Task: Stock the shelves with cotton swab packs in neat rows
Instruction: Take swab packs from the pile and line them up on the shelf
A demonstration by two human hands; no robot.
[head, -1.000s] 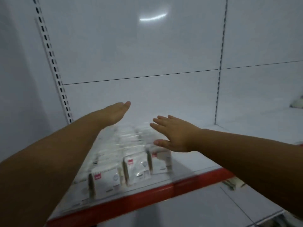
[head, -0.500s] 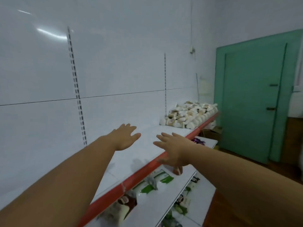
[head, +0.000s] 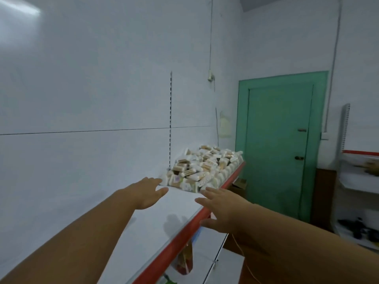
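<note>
A loose heap of cotton swab packs (head: 202,168) lies at the far end of a white shelf (head: 143,228) with a red front edge. My left hand (head: 146,192) is stretched out over the shelf, fingers straight, its tips close to the near edge of the heap. My right hand (head: 220,210) reaches forward above the red edge, fingers spread and holding nothing. Neither hand touches a pack.
A green door (head: 281,144) stands beyond the shelf's far end. A lower shelf (head: 215,263) with a few packaged goods runs beneath. Another shelving unit (head: 361,177) stands at the right. A white slotted back panel (head: 102,99) rises behind the shelf.
My view has swung right, from the rows of packs at the shelf's left end to the heap at its far end. Both hands stay extended and have come nearer the heap.
</note>
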